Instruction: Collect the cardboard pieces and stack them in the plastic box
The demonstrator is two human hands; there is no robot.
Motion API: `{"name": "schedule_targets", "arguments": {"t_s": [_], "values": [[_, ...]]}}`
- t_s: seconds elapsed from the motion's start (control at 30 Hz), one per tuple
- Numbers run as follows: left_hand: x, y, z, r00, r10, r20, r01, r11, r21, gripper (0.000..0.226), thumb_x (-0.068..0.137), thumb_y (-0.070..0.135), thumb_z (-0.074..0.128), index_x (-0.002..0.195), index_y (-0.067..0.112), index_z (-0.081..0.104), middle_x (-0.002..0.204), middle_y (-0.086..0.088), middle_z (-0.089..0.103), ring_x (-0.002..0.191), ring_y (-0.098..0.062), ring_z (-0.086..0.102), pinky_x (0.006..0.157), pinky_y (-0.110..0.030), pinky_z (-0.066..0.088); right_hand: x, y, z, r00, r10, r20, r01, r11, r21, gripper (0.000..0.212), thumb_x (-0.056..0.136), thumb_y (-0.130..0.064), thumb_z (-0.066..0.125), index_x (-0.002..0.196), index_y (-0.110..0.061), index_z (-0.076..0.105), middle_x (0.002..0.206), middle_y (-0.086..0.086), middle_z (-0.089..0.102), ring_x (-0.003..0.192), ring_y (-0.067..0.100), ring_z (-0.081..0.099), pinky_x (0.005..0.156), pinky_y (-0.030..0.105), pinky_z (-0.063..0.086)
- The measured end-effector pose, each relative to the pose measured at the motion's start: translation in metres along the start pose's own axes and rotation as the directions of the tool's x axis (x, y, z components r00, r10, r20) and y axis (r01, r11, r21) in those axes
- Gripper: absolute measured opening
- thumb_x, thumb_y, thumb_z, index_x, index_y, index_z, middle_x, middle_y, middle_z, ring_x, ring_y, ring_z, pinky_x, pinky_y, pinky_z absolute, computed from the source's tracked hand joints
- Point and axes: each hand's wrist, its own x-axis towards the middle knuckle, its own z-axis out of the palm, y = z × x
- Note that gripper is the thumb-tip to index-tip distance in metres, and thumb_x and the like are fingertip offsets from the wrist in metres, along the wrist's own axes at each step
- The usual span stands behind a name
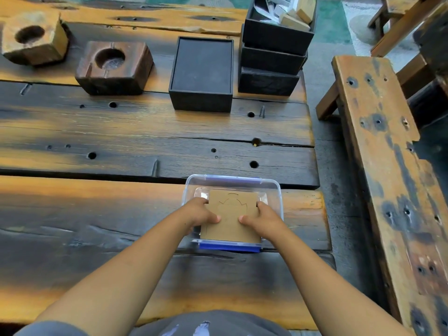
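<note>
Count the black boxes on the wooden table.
4: one black box stands alone at centre; three sit stacked to its right. More could be hidden behind the stack.

Rustic workshop: scorched plank table (pixel 121 132), wooden bench (pixel 378 146) (bolt-holed), carved blocks (pixel 114 66)
</note>
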Motion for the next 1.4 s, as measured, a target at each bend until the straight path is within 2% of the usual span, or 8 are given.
{"name": "schedule_targets", "arguments": {"t_s": [0.07, 0.17, 0.27, 0.8, 0.9, 1.03, 1.13, 1.4], "values": [[-0.003, 0.007, -0.003, 0.999, -0.042, 0.024, 0.038, 0.989, 0.146, 0.068, 0.08, 0.027, 0.079, 0.139, 0.018, 0.047, 0.099, 0.001, 0.057, 0.073, -0.014, 0.056, 0.059, -0.028, 0.048, 0.002, -0.003, -0.007, 0.999, -0.001, 0.05, 0.006, 0.994, -0.11, 0.053, 0.077, -0.039, 0.077, 0.124, -0.02, 0.061, 0.123, 0.001, 0.069, 0.108, 0.022, 0.066, 0.096, 0.039, 0.054], [-0.001, 0.014, -0.004, 0.995, -0.082, 0.049, 0.065, 0.957, 0.284, 0.074, 0.076, 0.029, 0.082, 0.139, 0.016, 0.044, 0.128, -0.011, 0.056, 0.097, -0.028, 0.056, 0.088, -0.051, 0.052, 0.006, -0.011, -0.014, 0.993, 0.044, 0.106, -0.021, 0.977, -0.21, 0.057, 0.075, -0.042, 0.078, 0.124, -0.017, 0.061, 0.116, 0.001, 0.065, 0.101, 0.021, 0.064, 0.087, 0.034, 0.055], [-0.001, 0.017, -0.006, 0.995, -0.083, 0.054, 0.062, 0.948, 0.312, 0.076, 0.075, 0.027, 0.083, 0.14, 0.014, 0.046, 0.139, -0.015, 0.054, 0.119, -0.038, 0.054, 0.098, -0.059, 0.049, 0.009, -0.015, -0.015, 0.993, 0.057, 0.105, -0.028, 0.965, -0.262, 0.061, 0.074, -0.043, 0.078, 0.125, -0.014, 0.061, 0.123, 0.005, 0.063, 0.103, 0.023, 0.064, 0.086, 0.033, 0.055], [-0.012, 0.007, 0.01, 0.996, -0.069, -0.063, 0.084, 0.954, 0.288, 0.087, 0.077, 0.032, 0.082, 0.147, 0.013, 0.035, 0.145, -0.013, 0.048, 0.123, -0.036, 0.053, 0.093, -0.051, 0.051, 0.011, -0.013, -0.017, 0.996, -0.04, 0.081, 0.068, 0.919, -0.389, 0.069, 0.072, -0.049, 0.077, 0.126, -0.009, 0.06, 0.131, 0.011, 0.055, 0.108, 0.025, 0.062, 0.091, 0.036, 0.055], [-0.014, 0.002, 0.021, 0.979, 0.024, -0.205, 0.044, 0.946, 0.321, 0.088, 0.075, 0.033, 0.083, 0.144, 0.012, 0.033, 0.139, -0.014, 0.053, 0.113, -0.029, 0.056, 0.083, -0.038, 0.05, 0.004, -0.014, -0.011, 0.998, -0.057, -0.005, 0.051, 0.917, -0.396, 0.071, 0.073, -0.048, 0.077, 0.128, -0.008, 0.057, 0.132, 0.012, 0.054, 0.111, 0.027, 0.06, 0.092, 0.036, 0.054], [-0.029, -0.01, 0.042, 0.895, 0.2, -0.4, -0.044, 0.929, 0.367, 0.104, 0.077, 0.031, 0.08, 0.153, 0.012, 0.012, 0.152, -0.019, 0.029, 0.128, -0.034, 0.049, 0.102, -0.04, 0.045, -0.022, -0.007, 0.007, 0.959, -0.191, -0.207, 0.097, 0.914, -0.394, 0.092, 0.078, -0.043, 0.074, 0.147, -0.001, 0.028, 0.144, 0.015, 0.04, 0.127, 0.032, 0.05, 0.1, 0.039, 0.046], [-0.05, -0.018, 0.048, 0.841, 0.355, -0.408, -0.179, 0.894, 0.41, 0.097, 0.084, 0.021, 0.072, 0.156, 0.012, 0.008, 0.158, -0.016, 0.015, 0.131, -0.033, 0.045, 0.106, -0.038, 0.043, -0.052, 0.002, 0.017, 0.889, -0.334, -0.312, 0.208, 0.903, -0.375, 0.083, 0.084, -0.039, 0.07, 0.147, -0.004, 0.03, 0.146, 0.014, 0.038, 0.132, 0.031, 0.046, 0.105, 0.038, 0.043], [-0.125, -0.047, 0.007, 0.582, 0.751, -0.312, -0.43, 0.61, 0.665, 0.035, 0.095, 0.01, 0.046, 0.126, 0.016, 0.059, 0.121, -0.009, 0.067, 0.103, -0.028, 0.063, 0.077, -0.031, 0.047, -0.141, -0.011, 0.031, 0.801, -0.431, -0.416, 0.298, 0.889, -0.348, 0.029, 0.092, -0.012, 0.048, 0.117, -0.014, 0.062, 0.103, 0.006, 0.071, 0.091, 0.024, 0.066, 0.083, 0.038, 0.056]]}}
